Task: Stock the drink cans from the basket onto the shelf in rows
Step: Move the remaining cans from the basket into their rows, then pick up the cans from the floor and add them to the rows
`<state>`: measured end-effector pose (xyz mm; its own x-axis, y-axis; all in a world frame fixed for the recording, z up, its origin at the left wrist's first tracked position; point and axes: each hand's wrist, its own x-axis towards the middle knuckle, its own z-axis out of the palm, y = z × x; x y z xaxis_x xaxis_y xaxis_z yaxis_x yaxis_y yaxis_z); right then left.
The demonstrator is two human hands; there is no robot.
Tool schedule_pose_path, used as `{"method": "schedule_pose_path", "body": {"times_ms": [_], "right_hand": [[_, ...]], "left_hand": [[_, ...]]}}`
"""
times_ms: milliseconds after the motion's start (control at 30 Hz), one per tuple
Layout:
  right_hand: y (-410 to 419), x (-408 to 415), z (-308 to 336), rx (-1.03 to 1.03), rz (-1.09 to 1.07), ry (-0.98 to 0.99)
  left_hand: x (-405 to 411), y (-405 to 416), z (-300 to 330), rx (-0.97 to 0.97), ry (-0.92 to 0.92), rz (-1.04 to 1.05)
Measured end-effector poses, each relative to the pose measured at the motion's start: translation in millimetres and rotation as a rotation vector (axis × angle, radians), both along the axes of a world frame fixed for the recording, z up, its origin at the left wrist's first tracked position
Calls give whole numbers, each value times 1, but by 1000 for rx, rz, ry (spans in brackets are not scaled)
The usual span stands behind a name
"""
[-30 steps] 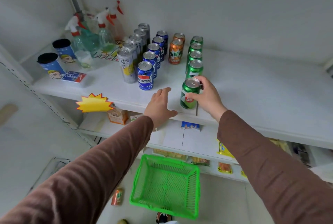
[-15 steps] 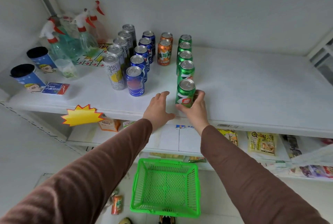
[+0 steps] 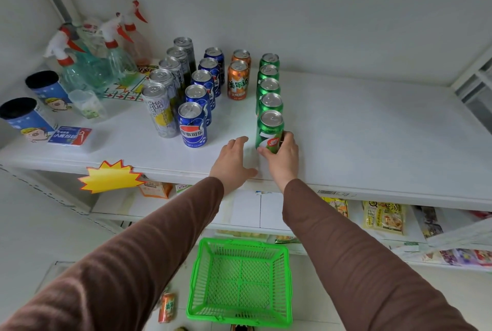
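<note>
Head view: right hand (image 3: 281, 156) grips front green can (image 3: 269, 132) upright; left hand (image 3: 233, 163) rests flat, fingers straight, on shelf (image 3: 372, 144).

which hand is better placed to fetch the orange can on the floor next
Left, probably. The left hand rests open on the shelf, holding nothing, and the orange can lies left of the basket. The right hand grips the front green can.

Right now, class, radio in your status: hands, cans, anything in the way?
Right hand grips front green can on shelf. Left hand flat on shelf, open. Basket looks empty. One orange can on floor. Nothing blocking.
</note>
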<state>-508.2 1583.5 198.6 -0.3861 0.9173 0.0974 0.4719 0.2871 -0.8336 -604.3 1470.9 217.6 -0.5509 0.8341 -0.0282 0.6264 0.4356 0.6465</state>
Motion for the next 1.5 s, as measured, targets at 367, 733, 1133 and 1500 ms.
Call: {"method": "schedule_pose_path", "body": {"times_ms": [367, 733, 1133, 1500], "right_hand": [[-27, 2, -10, 6, -181, 200], [-202, -38, -34, 190, 79, 205], [-402, -87, -204, -94, 327, -141], [-439, -107, -469, -622, 264, -526]], "left_hand": [[-3, -31, -4, 33, 11, 30], [-44, -209, -37, 85, 12, 111], [-106, -463, -198, -290, -196, 309], [-103, -488, -444, -466, -415, 360]]}}
